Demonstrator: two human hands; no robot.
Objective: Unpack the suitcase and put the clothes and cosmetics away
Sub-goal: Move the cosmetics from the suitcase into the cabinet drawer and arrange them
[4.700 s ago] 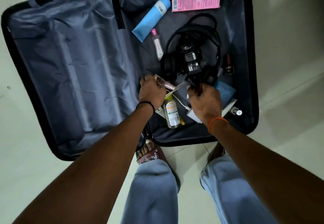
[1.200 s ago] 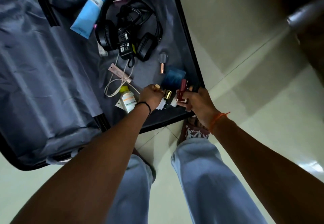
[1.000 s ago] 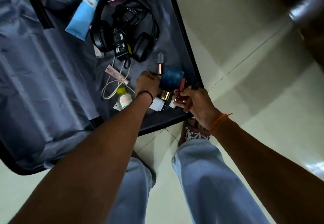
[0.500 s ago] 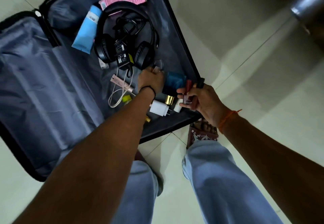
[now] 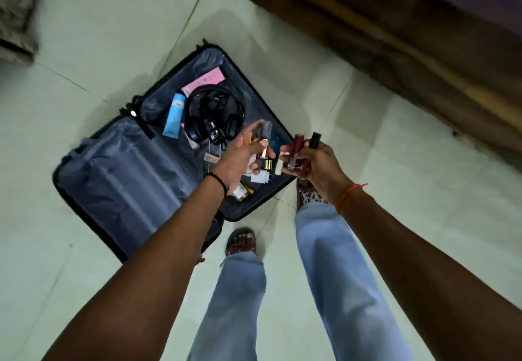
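Observation:
The open suitcase point(image 5: 121, 180) lies on the floor below me, its grey-lined left half bare. Its right half holds a blue tube point(image 5: 174, 120), a pink box point(image 5: 204, 80), black headphones point(image 5: 214, 115) with a charger, a white plug point(image 5: 260, 176) and a small bottle point(image 5: 241, 192). My left hand point(image 5: 240, 157) is raised above it and holds a grey-and-rose-gold lipstick point(image 5: 264, 141) with the thumb, fingers stretched. My right hand point(image 5: 316, 161) grips several small cosmetics, among them a dark red bottle point(image 5: 296, 153) and a black-capped tube point(image 5: 313, 140).
Pale floor tiles point(image 5: 395, 191) surround the suitcase. A brown wooden bed frame point(image 5: 381, 38) runs along the upper right. A patterned rug edge point(image 5: 17, 13) shows at the upper left. My legs in light jeans and sandalled feet point(image 5: 240, 243) stand at the suitcase's near edge.
I have stood up, so the suitcase looks smaller and farther. My left hand lifted the grey-and-rose-gold lipstick out of the case; both hands rose together, the right keeping its cosmetics.

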